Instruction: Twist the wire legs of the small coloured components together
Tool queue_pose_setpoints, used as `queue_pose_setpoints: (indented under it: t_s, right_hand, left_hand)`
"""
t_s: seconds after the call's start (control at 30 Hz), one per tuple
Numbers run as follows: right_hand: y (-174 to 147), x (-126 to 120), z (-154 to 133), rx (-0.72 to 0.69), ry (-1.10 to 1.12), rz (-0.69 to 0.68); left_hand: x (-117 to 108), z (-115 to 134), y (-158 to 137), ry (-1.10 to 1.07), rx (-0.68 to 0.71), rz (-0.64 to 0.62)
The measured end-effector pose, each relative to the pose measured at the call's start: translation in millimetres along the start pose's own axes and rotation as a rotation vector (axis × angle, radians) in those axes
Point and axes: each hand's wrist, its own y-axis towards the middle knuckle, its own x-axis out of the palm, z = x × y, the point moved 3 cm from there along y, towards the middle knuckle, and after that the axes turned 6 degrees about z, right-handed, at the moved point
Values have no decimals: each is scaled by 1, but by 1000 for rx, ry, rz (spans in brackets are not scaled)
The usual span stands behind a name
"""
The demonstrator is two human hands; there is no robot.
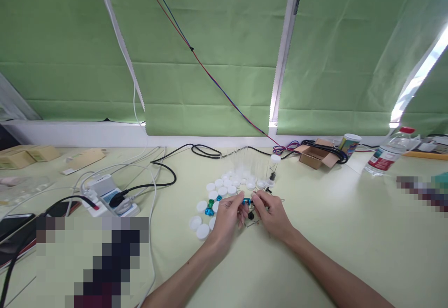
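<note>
A small shiny blue part is pinched at the fingertips of my left hand. My right hand is closed at the part's right end; what its fingertips grip is too small to make out. Beneath the hands lie a round black piece and some thin wire-like pieces. Left of my left hand, small blue pieces and a green piece sit among several white round caps. Behind the hands stand clear tubes, with a white-capped tube holding dark bits at their right.
On the left are a white power strip with plugs, loose cables and phones. An opened cardboard box, a can and a red-capped water bottle stand back right. Green blinds hang behind the table.
</note>
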Motion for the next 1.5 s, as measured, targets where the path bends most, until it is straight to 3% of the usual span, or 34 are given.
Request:
queue_pose_setpoints:
  t_s: [0.57,0.77,1.5]
  right_hand:
    - [2,-1,6,41,6,69]
    - [-1,1,1,45,90,-19]
    - [0,2,4,13,-44,10]
  left_hand:
    - [1,0,-1,2,-9,8]
    - [-2,-1,2,-30,5,50]
    - [4,3,-4,2,10,-11]
